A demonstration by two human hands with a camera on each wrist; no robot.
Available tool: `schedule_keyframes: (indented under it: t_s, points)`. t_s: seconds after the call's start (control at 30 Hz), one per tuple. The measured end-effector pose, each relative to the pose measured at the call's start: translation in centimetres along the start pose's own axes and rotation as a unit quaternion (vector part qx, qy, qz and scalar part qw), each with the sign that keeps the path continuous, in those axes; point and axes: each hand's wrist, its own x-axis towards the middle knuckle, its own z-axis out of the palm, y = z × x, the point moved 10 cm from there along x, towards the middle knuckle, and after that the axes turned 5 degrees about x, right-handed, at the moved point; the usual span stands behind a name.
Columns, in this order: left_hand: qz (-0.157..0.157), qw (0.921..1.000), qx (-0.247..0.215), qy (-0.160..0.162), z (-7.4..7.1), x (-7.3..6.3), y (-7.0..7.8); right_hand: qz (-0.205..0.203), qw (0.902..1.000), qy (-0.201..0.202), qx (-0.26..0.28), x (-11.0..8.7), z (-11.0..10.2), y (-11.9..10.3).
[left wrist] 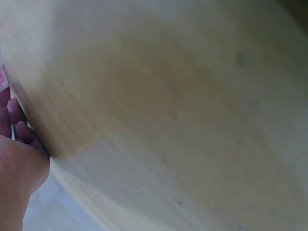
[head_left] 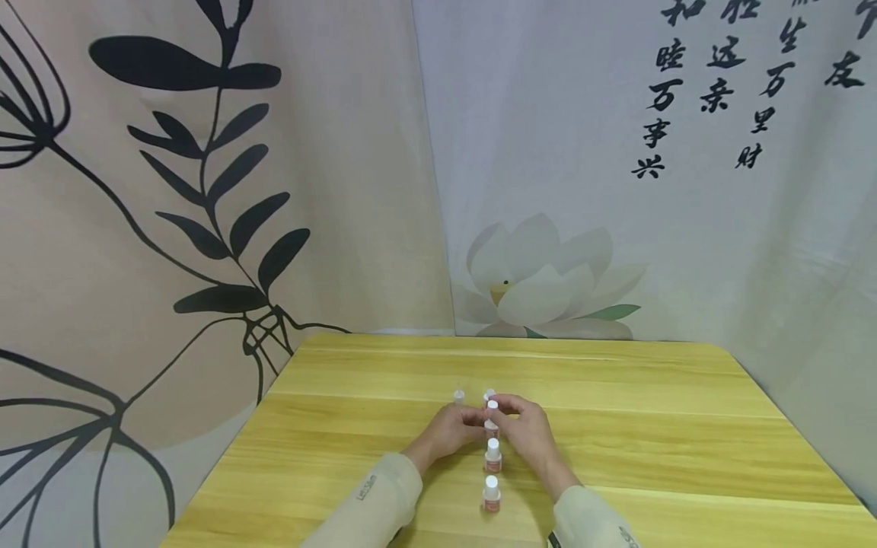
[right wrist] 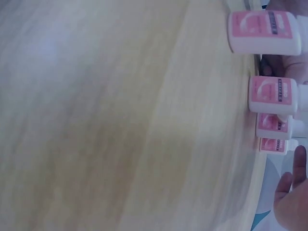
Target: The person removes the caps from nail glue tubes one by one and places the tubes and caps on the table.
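Several small white bottles with pink labels and white caps stand on the wooden table. The front bottle [head_left: 491, 496] and the second bottle [head_left: 493, 459] stand upright in line. Beyond them, a third bottle [head_left: 492, 426] stands between my hands. My left hand [head_left: 448, 430] reaches in from the left, fingers bent at the bottles; a pink label corner [left wrist: 3, 79] shows beside it in the left wrist view. From the right, my right hand [head_left: 527, 428] pinches around the farther bottle [head_left: 489, 395] with thumb and index finger. Fingers and neighbouring bottles partly hide the contact.
Another white-topped bottle [head_left: 459, 396] stands to the left of the row, behind my left hand. The table [head_left: 651, 426] extends to both sides, with its far edge along a printed curtain [head_left: 356, 190].
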Motion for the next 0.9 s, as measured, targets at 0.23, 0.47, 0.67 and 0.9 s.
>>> schedule_keyframes:
  t_s: [0.23,0.47,0.67,0.9]
  points:
    - [-0.003,1.0000,-0.003,-0.001,-0.02,0.03,-0.06,0.002,0.9999,0.008,0.008,0.04,-0.19,-0.18]
    - [0.011,0.9999,0.008,0.003,-0.12,0.15,0.08,0.003,0.9999,0.014,0.007,0.16,-0.55,-0.19]
    - [0.007,1.0000,0.005,0.005,-0.16,0.12,-0.07,0.001,0.9999,0.014,0.007,0.08,-0.72,-0.31]
    - [-0.002,1.0000,0.000,0.006,-0.15,0.03,-0.16,0.006,0.9998,0.015,0.011,0.14,-0.91,-0.26]
